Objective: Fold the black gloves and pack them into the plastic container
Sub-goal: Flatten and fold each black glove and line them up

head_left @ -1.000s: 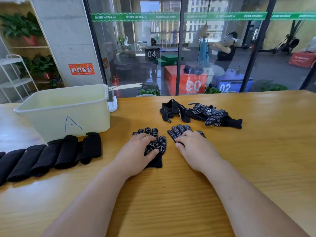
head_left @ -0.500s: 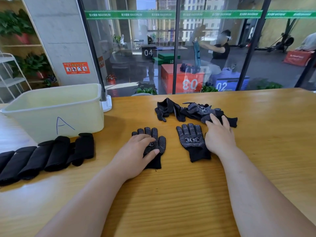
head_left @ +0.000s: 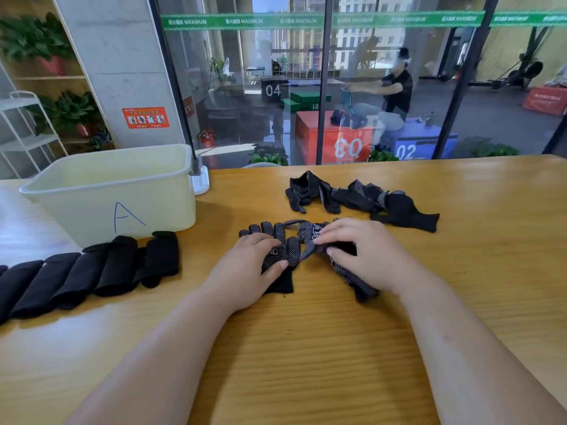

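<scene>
A black dotted glove (head_left: 277,240) lies flat on the wooden table (head_left: 306,348), and my left hand (head_left: 248,268) rests flat on it. Just to its right, my right hand (head_left: 365,253) pinches a second dotted glove (head_left: 313,237), lifted and tilted toward the first one. Behind them lies a loose pile of black gloves (head_left: 359,199). A pale plastic container (head_left: 113,191) marked "A" stands at the left. Its inside is only partly visible.
A row of several folded black gloves (head_left: 89,274) lies in front of the container. A small white clamp base (head_left: 201,182) sits by the container's right corner. A glass wall runs along the table's far edge.
My right hand went to the right-hand glove's far side, took hold of it and is bringing it leftward toward the glove under my left hand. My left hand has stayed put.
</scene>
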Motion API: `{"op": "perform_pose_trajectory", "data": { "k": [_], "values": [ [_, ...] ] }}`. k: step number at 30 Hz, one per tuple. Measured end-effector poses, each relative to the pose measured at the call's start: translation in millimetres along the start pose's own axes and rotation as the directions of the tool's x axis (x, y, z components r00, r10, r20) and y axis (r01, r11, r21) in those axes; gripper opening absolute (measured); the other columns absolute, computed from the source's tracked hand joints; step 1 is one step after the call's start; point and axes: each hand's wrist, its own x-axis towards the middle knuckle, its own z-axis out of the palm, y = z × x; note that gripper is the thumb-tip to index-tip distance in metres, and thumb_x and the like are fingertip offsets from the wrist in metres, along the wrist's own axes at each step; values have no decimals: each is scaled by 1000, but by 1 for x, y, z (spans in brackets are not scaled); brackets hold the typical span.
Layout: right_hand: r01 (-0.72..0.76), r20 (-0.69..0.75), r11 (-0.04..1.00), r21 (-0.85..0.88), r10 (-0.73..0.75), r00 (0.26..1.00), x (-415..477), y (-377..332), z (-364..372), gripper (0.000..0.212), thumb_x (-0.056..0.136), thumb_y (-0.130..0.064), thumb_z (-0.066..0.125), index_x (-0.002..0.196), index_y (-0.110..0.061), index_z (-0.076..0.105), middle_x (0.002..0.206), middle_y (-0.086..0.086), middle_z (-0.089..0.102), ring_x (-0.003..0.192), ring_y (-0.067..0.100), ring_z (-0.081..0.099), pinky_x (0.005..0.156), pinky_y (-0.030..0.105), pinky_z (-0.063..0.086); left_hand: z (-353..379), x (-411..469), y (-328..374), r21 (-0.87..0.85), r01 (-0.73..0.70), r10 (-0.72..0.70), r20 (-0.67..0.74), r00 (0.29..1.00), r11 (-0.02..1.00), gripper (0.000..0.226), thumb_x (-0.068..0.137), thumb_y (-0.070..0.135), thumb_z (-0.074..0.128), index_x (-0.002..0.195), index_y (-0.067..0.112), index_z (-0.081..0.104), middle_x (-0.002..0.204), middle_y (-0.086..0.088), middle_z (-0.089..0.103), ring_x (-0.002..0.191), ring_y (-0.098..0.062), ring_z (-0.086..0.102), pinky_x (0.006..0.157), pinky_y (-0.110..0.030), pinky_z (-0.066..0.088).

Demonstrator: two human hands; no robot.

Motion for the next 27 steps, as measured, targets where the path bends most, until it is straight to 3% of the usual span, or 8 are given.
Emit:
{"op": "perform_pose_trajectory", "data": {
  "k": [4, 9, 11, 14, 18, 23, 27],
  "values": [
    [-71, -76, 984, 161, 84, 994, -2, 7, -6, 38, 91, -31, 79, 124, -48, 73, 123, -25, 66, 116, 1, 63, 98, 40, 57, -2, -2, -6, -4, 17, -17, 6, 1000, 1000, 57, 104, 59, 54, 153, 30, 53, 157, 12, 48, 149, -13, 37, 122, -38, 38],
    [-192, 232, 981, -36, 195, 953, -5, 24, -6, 52, 78, -56, 88, 127, -53, 68, 124, -24, 55, 117, 5, 57, 100, 37, 51, -4, -2, -8, -1, 23, -23, 4, 1000, 1000, 57, 104, 58, 54, 154, 30, 52, 157, 11, 48, 149, -13, 37, 123, -38, 37],
    [-209, 170, 974, -91, 222, 960, -1, 27, -1, 44, 85, -52, 84, 127, -51, 70, 123, -21, 57, 118, 9, 57, 100, 38, 50, -4, -2, -7, 2, 25, -25, 9, 1000, 1000, 57, 105, 58, 54, 154, 30, 52, 158, 11, 47, 150, -13, 37, 123, -38, 37],
    [-294, -44, 931, -216, 291, 956, 3, 37, 2, 34, 93, -39, 79, 126, -46, 73, 124, -13, 63, 119, 17, 57, 98, 43, 53, -4, -2, -7, 6, 26, -26, 4, 1000, 1000, 57, 105, 58, 54, 154, 30, 52, 158, 12, 47, 150, -12, 36, 123, -38, 37],
    [-456, -265, 848, -271, 390, 882, 1, 54, -1, 24, 96, -34, 75, 119, -43, 77, 111, -7, 64, 109, 24, 59, 75, 37, 51, -3, -2, -7, 6, 25, -25, 3, 1000, 1000, 57, 105, 58, 54, 154, 30, 52, 158, 12, 47, 150, -13, 36, 123, -38, 37],
    [-337, -202, 939, -76, 316, 927, 1, 42, -2, 25, 96, -56, 68, 118, -47, 73, 103, -16, 65, 103, 15, 59, 84, 39, 54, -3, -3, -6, -3, 26, -26, -1, 1000, 1000, 56, 105, 57, 55, 153, 29, 54, 157, 10, 48, 150, -14, 37, 123, -40, 37],
    [-324, -126, 941, -95, 311, 942, -1, 41, 1, 31, 94, -37, 73, 125, -42, 70, 106, -20, 66, 108, 14, 59, 87, 37, 51, -3, -2, -7, -6, 30, -30, 3, 1000, 1000, 57, 104, 58, 55, 153, 29, 53, 157, 11, 48, 149, -14, 37, 123, -41, 38]
  ]
}}
